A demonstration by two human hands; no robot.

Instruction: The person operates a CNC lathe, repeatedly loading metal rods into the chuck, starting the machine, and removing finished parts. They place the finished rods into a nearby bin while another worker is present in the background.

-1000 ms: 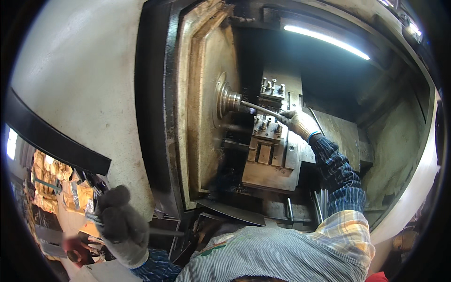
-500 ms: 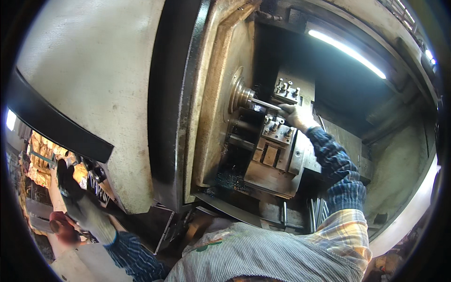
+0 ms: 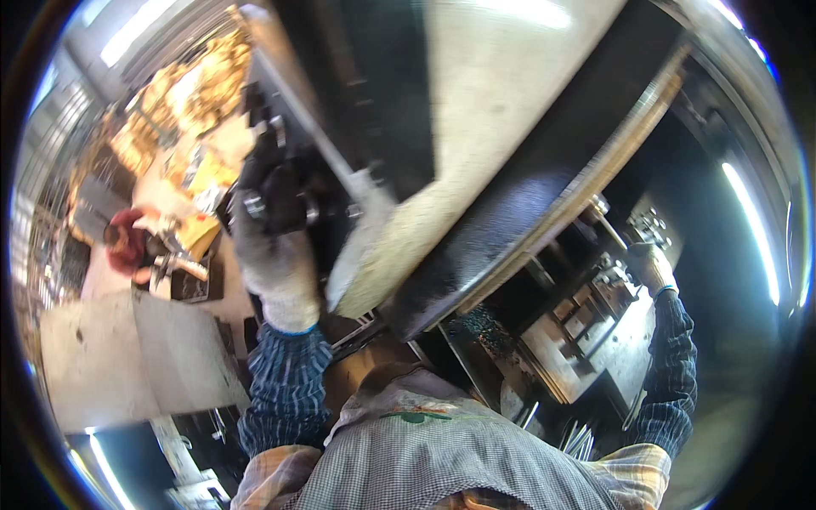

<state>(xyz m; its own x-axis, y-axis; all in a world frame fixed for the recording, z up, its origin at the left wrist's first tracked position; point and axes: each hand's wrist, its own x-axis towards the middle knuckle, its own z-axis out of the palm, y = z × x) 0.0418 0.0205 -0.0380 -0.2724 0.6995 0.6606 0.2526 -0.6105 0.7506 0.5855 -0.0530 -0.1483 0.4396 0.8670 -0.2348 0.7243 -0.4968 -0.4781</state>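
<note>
On the right, inside the lathe, my right hand in a pale glove is closed around the outer end of a thin metal rod. The rod's other end goes into the spindle collet. Bolted tool posts lie close to this hand, one farther tool post and one nearer tool post. My left hand, in a glove pale at the wrist and dark over the fingers, is raised beside the end of the lathe's cream housing. Its fingers blur into dark fittings behind them, so whether they grip anything is unclear.
Metal rods stand in a bundle below the carriage. Dark chips lie in the lathe bed. A person in a red top is farther off at left, near yellowish wrapped material. A pale metal cabinet stands at lower left.
The view has swung left, shifting the lathe rightward in the picture. My left hand has moved up beside the housing's end. My right hand stays at the rod.
</note>
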